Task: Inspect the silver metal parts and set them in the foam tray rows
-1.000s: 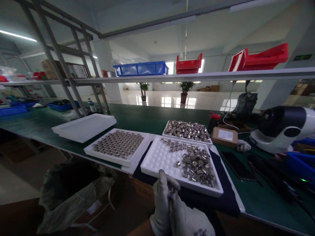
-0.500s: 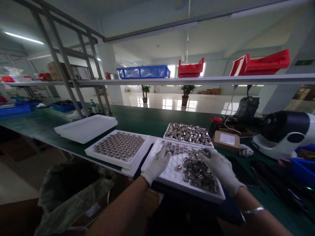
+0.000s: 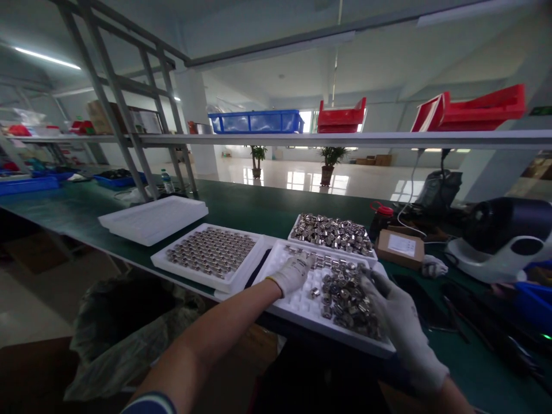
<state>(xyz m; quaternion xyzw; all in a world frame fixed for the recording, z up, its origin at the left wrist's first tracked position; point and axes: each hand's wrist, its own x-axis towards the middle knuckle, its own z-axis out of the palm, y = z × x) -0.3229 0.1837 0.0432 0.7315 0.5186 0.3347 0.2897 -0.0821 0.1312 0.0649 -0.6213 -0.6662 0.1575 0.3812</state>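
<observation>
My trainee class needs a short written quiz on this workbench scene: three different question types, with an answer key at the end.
1. True or false: the left hand and the right hand are both gloved.
2. What stands on the shelf, immediately left of the red bins?
A) a yellow bucket
B) a blue plastic bin
C) a black suitcase
3. Fill in: in the leftmost white tray of metal cylinders, the pieces are arranged in regular ____.

Key: 1 true; 2 B; 3 rows.

Free pockets [image 3: 301,298] left of heaped cylinders [image 3: 346,302]
</observation>
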